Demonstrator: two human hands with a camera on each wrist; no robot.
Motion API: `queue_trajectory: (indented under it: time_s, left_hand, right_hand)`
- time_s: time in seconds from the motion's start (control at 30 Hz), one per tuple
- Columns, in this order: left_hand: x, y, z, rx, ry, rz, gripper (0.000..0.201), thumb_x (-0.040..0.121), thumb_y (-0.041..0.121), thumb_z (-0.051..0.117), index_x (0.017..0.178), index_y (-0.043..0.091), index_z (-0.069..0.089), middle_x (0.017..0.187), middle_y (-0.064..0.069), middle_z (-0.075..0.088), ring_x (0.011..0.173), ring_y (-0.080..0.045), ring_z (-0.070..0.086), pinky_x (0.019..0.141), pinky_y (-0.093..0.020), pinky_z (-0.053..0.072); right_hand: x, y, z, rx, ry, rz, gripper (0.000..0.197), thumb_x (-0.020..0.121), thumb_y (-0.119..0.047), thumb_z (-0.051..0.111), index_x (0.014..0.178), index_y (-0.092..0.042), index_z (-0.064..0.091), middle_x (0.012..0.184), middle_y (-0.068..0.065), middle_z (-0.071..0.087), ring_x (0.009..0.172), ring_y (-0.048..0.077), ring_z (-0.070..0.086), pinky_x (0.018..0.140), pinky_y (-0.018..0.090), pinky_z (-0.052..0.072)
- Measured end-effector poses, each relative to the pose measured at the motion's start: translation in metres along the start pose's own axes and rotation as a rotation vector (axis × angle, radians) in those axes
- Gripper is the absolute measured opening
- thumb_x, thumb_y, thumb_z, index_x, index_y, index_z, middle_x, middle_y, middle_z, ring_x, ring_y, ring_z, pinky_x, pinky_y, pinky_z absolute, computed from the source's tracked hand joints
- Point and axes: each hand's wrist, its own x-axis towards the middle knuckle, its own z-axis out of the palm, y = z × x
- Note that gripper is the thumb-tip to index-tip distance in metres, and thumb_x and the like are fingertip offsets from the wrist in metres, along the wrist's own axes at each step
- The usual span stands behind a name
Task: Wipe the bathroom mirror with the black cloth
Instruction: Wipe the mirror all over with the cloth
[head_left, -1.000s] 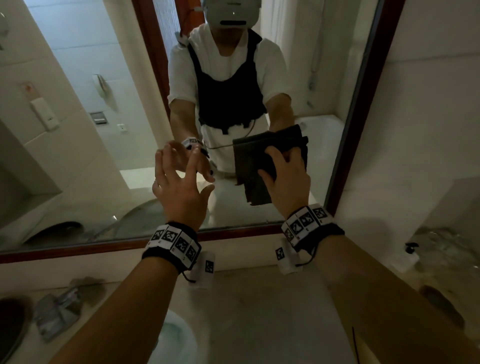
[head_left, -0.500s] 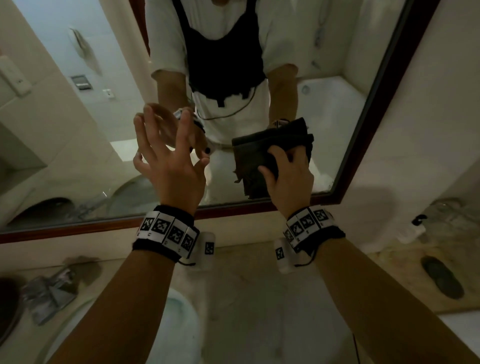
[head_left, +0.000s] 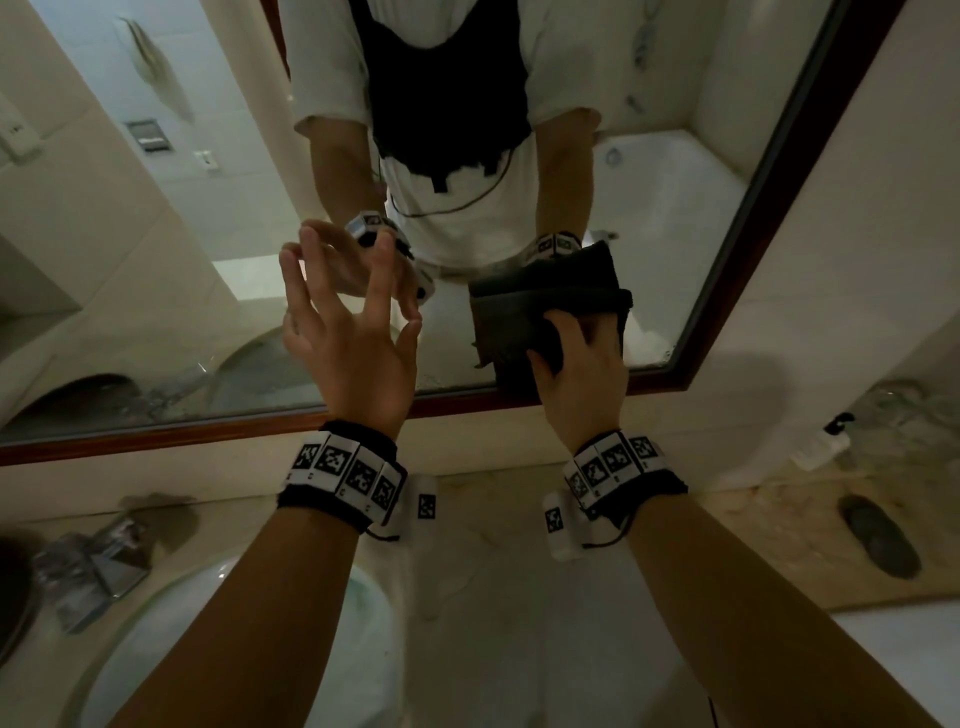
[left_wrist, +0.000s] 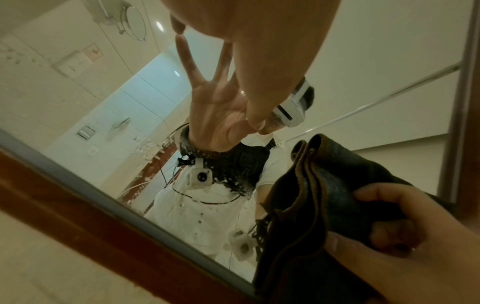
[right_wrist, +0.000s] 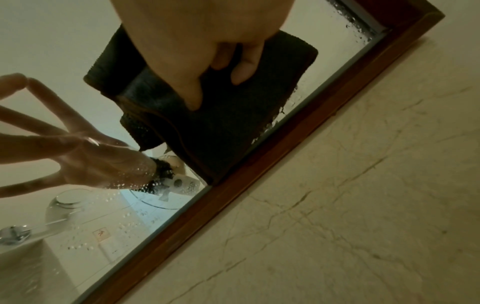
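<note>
The mirror (head_left: 156, 234) has a red-brown wooden frame (head_left: 156, 441) and water drops along its lower glass (left_wrist: 103, 123). My right hand (head_left: 576, 364) grips the folded black cloth (head_left: 519, 317) and presses it flat on the glass near the lower right corner. In the right wrist view, the right hand's fingers (right_wrist: 207, 51) curl into the cloth (right_wrist: 221, 127) just above the frame. My left hand (head_left: 353, 332) is spread to the left of it, fingertips touching the glass and holding nothing. The left wrist view shows the left hand (left_wrist: 249, 51), the cloth (left_wrist: 324, 195) and the right hand (left_wrist: 394, 242).
Below the mirror lies a marble counter (head_left: 493, 597) with a white basin (head_left: 156, 649) and a chrome tap (head_left: 93, 561) at the left. A white pump bottle (head_left: 821, 447) and a dark oval object (head_left: 878, 535) sit at the right. A tiled wall meets the mirror's right side.
My right hand has slid the cloth down the glass toward the lower frame. The head view has tilted downward. The left hand stays spread on the mirror.
</note>
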Motion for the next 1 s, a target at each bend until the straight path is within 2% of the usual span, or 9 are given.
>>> queue_trajectory:
  time_s: [0.1,0.23,0.43,0.57,0.7,0.8,1.0]
  left_hand:
    - [0.0,-0.003,0.002,-0.002,0.01,0.009,0.081,0.089,0.051,0.061,0.153,0.044,0.013,0.16,-0.023,0.006,0.149,-0.039,0.003,0.104,-0.057,0.032]
    - [0.001,-0.003,0.003,-0.009,0.029,0.019,0.07,0.094,0.056,0.053,0.154,0.041,0.02,0.159,-0.025,0.009,0.148,-0.04,0.006,0.104,-0.055,0.032]
    - [0.001,-0.002,0.002,0.035,-0.014,0.004,0.081,0.091,0.055,0.057,0.154,0.044,0.008,0.16,-0.023,0.005,0.149,-0.039,0.002,0.103,-0.058,0.033]
    - [0.0,-0.002,0.002,0.044,-0.016,-0.003,0.089,0.086,0.054,0.062,0.153,0.045,0.005,0.161,-0.022,0.005,0.149,-0.039,0.003,0.102,-0.059,0.034]
    - [0.0,-0.002,0.006,0.021,0.014,0.004,0.089,0.085,0.047,0.067,0.153,0.043,0.009,0.16,-0.024,0.006,0.149,-0.039,0.002,0.102,-0.061,0.034]
    - [-0.001,0.001,0.006,-0.009,0.025,-0.01,0.086,0.087,0.047,0.065,0.154,0.042,0.012,0.16,-0.025,0.006,0.149,-0.04,0.002,0.103,-0.061,0.032]
    - [-0.003,0.005,0.004,-0.036,0.017,-0.033,0.078,0.092,0.049,0.059,0.155,0.041,0.013,0.16,-0.025,0.004,0.149,-0.04,0.0,0.106,-0.06,0.028]
  right_hand:
    - [-0.003,-0.003,0.005,0.019,0.0,0.049,0.049,0.089,-0.025,0.068,0.13,-0.029,0.042,0.141,0.022,0.044,0.118,0.041,0.054,0.071,0.046,0.059]
    - [-0.009,-0.005,0.015,0.122,0.016,0.111,0.047,0.091,-0.022,0.065,0.129,-0.029,0.039,0.142,0.021,0.041,0.119,0.04,0.053,0.078,0.047,0.058]
    - [-0.017,0.001,0.029,0.237,-0.017,0.141,0.041,0.091,-0.029,0.06,0.128,-0.026,0.042,0.142,0.016,0.038,0.111,0.037,0.059,0.08,0.05,0.057]
    - [-0.02,0.007,0.023,0.234,-0.012,0.113,0.043,0.093,-0.029,0.058,0.133,-0.023,0.044,0.143,0.018,0.038,0.12,0.037,0.053,0.088,0.047,0.055]
    - [-0.022,0.034,0.012,0.26,-0.005,0.181,0.047,0.093,-0.035,0.054,0.136,-0.02,0.045,0.147,0.011,0.031,0.127,0.036,0.049,0.095,0.049,0.053]
    - [-0.021,0.062,0.002,0.252,0.007,0.209,0.046,0.092,-0.029,0.057,0.135,-0.02,0.044,0.147,0.005,0.027,0.125,0.037,0.051,0.094,0.051,0.054]
    - [-0.018,0.093,-0.019,0.214,0.009,0.255,0.044,0.091,-0.027,0.058,0.133,-0.018,0.046,0.148,0.015,0.029,0.128,0.04,0.047,0.098,0.054,0.05]
